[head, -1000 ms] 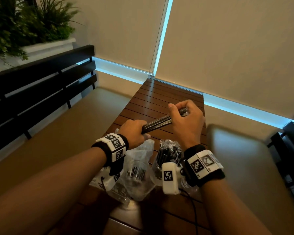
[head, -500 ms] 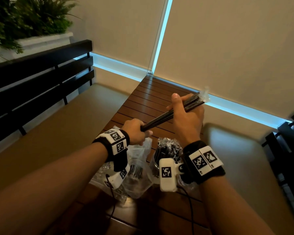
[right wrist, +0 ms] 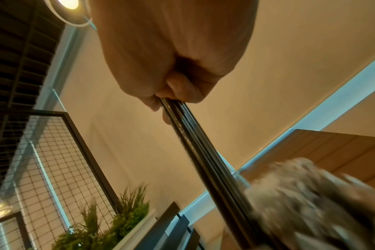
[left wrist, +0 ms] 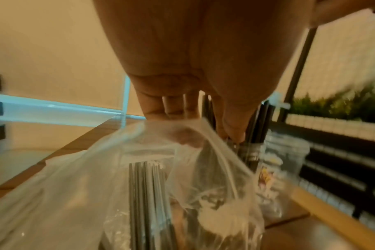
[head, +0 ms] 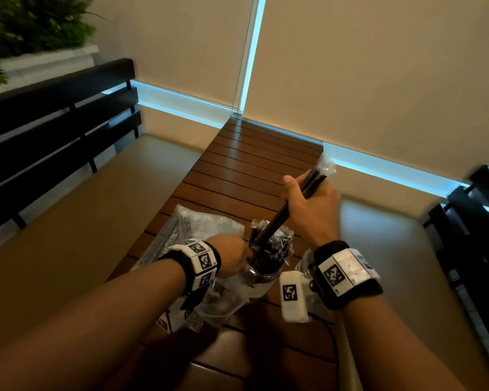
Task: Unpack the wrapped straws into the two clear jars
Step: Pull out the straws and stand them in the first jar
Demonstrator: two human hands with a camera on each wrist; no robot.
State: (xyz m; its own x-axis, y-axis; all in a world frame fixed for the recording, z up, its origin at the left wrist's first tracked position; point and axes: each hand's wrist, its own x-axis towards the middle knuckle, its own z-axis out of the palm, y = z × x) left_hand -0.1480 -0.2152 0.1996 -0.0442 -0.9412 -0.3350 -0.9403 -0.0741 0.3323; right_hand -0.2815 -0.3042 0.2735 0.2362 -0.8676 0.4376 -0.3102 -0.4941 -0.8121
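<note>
Right hand (head: 311,210) up above the worktop (head: 246,170), fingers and thumb wrapped tight round a bundle of black straws (head: 283,213). Bundle tilted, top end up and to the right with crinkled clear wrapper (head: 325,166) sticking out past the fist, bottom end down and to the left, dipping into the mouth of a clear jar (head: 261,273). Already packed with wrapped black straws, that jar, wrapper tips bristling round the incoming bundle. From the right wrist view, same grip confirmed: fingers (right wrist: 182,91) curled round the dark straws (right wrist: 206,157), running down toward a blurred mass of wrappers at lower right.

Left hand (head: 233,256) low, right up against the jar's left side. From the left wrist view, fingers (left wrist: 176,106) pointing down, thumb side close against upright black straws (left wrist: 255,135); too blurred and too hidden to tell whether gripping the jar or just resting on it. Cannot tell open or closed.

Just left of the jar, lying on the slatted wooden worktop, a clear plastic bag (head: 198,224) with more dark straws showing through it, partly under the left forearm. Black-and-white marker bands on both wrists. Second jar mostly hidden behind the right wrist, only a sliver of clear plastic showing.
</note>
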